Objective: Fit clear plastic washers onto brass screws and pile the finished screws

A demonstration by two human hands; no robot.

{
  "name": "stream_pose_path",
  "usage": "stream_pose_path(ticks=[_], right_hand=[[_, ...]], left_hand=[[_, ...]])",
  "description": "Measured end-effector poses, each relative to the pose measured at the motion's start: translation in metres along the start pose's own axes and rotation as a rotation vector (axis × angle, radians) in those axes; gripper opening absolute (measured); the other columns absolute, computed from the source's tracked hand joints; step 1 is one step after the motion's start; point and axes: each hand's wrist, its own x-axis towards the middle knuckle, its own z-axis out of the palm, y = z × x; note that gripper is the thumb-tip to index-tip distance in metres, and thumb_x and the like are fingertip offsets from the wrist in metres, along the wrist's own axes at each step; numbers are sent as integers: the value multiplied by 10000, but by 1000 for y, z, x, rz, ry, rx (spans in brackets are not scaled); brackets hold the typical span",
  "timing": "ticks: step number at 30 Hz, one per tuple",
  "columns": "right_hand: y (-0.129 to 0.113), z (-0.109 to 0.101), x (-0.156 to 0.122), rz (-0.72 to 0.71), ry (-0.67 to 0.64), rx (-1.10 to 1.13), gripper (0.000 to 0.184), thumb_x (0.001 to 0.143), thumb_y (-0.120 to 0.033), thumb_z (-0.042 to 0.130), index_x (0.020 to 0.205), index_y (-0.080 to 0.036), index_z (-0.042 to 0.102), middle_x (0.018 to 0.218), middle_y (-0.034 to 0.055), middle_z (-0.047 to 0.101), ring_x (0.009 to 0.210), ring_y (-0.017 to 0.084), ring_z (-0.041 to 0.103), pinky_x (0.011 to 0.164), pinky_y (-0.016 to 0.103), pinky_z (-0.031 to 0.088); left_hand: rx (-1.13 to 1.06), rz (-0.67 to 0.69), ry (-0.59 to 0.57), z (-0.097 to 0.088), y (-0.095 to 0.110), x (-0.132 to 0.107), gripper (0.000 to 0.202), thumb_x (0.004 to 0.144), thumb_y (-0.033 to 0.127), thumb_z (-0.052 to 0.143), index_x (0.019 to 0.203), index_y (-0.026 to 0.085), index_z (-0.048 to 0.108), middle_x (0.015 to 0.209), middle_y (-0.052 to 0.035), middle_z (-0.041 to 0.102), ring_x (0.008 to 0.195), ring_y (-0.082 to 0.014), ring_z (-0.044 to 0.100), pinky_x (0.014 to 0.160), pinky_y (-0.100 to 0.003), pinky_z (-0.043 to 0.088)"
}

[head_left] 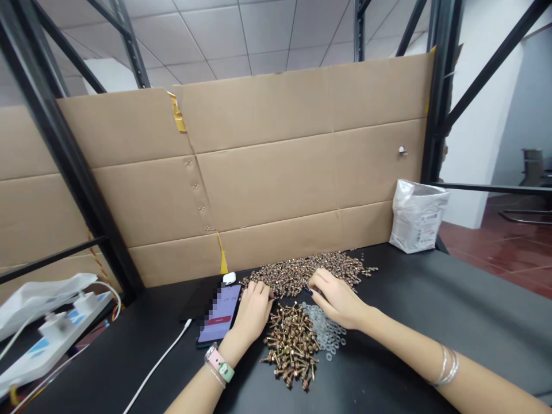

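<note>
My left hand (255, 307) is closed, fingers curled down at the left edge of the back pile, beside the gold screws. Whatever its fingertips hold is too small to make out. My right hand (338, 302) is closed in a pinch above the front of the back pile; a dark spot shows at the fingertips, and any held piece is unclear. Between and below the hands lies a heap of gold-coloured hex-head screws (292, 348). Translucent ring washers (328, 333) spread along its right side, partly under my right hand. Behind is a wide pile of small copper-brown metal pieces (297, 273).
A lit phone (219, 316) lies left of my left hand, near a white cable (159, 365) and a white earbud case (229, 278). A power strip (52, 339) is at far left. Cardboard (267, 184) walls the back; a white plastic bag (418, 218) stands at back right.
</note>
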Motion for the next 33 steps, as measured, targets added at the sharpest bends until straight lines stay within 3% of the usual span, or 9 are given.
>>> stream_pose_path(ticks=[3, 5, 10, 17, 24, 29, 33], right_hand=[[-4, 11, -2, 164, 50, 113, 178, 918, -220, 370, 762, -190, 451, 769, 17, 495, 720, 158, 465, 660, 283, 385], [-11, 18, -3, 249, 22, 210, 272, 939, -269, 331, 690, -192, 411, 694, -8, 475, 652, 140, 445, 617, 266, 363], [-32, 25, -7, 291, -22, 459, 334, 955, -304, 263, 676, -188, 405, 673, -14, 488, 623, 126, 433, 612, 259, 341], [-48, 26, -10, 456, 22, 764, 352, 917, -381, 302, 623, -200, 365, 629, -30, 411, 621, 127, 394, 591, 246, 338], [-54, 37, -16, 603, 95, 852, 349, 872, -432, 348, 615, -203, 405, 628, -20, 422, 617, 140, 403, 573, 253, 354], [-53, 39, -17, 699, 34, 994, 373, 852, -470, 364, 583, -212, 343, 529, -54, 288, 491, 108, 291, 452, 227, 244], [-62, 34, -16, 814, -5, 1146, 296, 809, -428, 424, 628, -214, 329, 576, -58, 292, 495, 92, 268, 434, 197, 221]], left_hand=[[-57, 50, 16, -11, 21, -6, 121, 869, 132, 433, 914, 175, 536, 940, -49, 544, 914, -194, 463, 830, -341, 401], [-215, 119, 46, -20, 41, -13, 134, 895, 150, 393, 936, 177, 518, 934, -54, 544, 918, -195, 474, 823, -345, 414], [-376, 166, 95, -32, 77, -25, 106, 893, 157, 407, 927, 186, 503, 927, -54, 540, 893, -192, 485, 788, -345, 431], [-319, 168, 112, -34, 79, -30, 109, 861, 185, 394, 940, 171, 469, 910, -78, 507, 833, -211, 465, 731, -366, 413], [-48, 235, 178, -12, 88, -31, 129, 793, 146, 361, 831, 167, 483, 805, -76, 504, 746, -228, 441, 647, -359, 373], [13, 243, 277, -9, 91, -29, 151, 809, 114, 345, 764, 183, 472, 715, -50, 494, 694, -205, 441, 602, -317, 338], [19, 222, 308, -16, 90, -28, 154, 832, 129, 346, 750, 187, 462, 697, -45, 490, 679, -199, 439, 590, -312, 321]])
